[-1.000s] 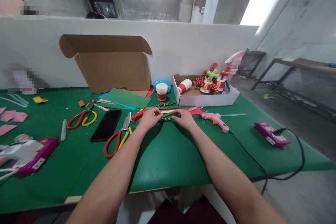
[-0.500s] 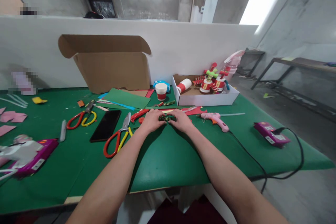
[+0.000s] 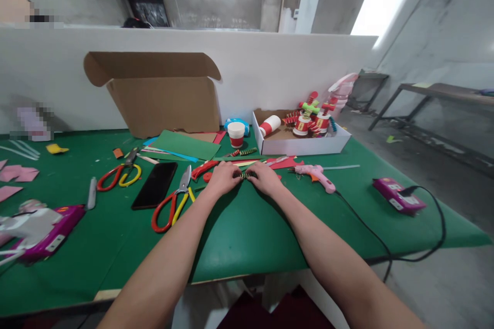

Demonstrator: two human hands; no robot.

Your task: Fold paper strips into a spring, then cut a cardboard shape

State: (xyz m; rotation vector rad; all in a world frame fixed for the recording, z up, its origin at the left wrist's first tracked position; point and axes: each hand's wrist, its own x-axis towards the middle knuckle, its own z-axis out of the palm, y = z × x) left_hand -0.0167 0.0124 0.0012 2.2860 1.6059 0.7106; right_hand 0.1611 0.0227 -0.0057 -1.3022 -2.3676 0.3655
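Between my two hands is a small folded paper spring point(image 3: 244, 176), dark green with pale stripes. My left hand point(image 3: 225, 177) pinches its left end, and my right hand point(image 3: 264, 177) has closed fingers on the right end. Both fingertips hide the ends of the spring. Just beyond them lie red and green paper strips point(image 3: 276, 163) and another green spring point(image 3: 248, 151). Red-handled scissors point(image 3: 204, 168) lie against the far side of my left hand. A white paper cup with a red band point(image 3: 236, 135) stands farther back.
Red-and-yellow scissors point(image 3: 173, 203), a black phone point(image 3: 155, 185) and a second pair of scissors point(image 3: 121, 172) lie to the left. A pink glue gun point(image 3: 316, 175) with a trailing cord sits right. Behind it, a white box point(image 3: 309, 146) holds finished paper-cup figures. Coloured paper sheets point(image 3: 189, 144) lie at the back.
The paper spring looks shorter between my fingers, pressed closer together. My hands have hardly moved otherwise, and the view has shifted very slightly.
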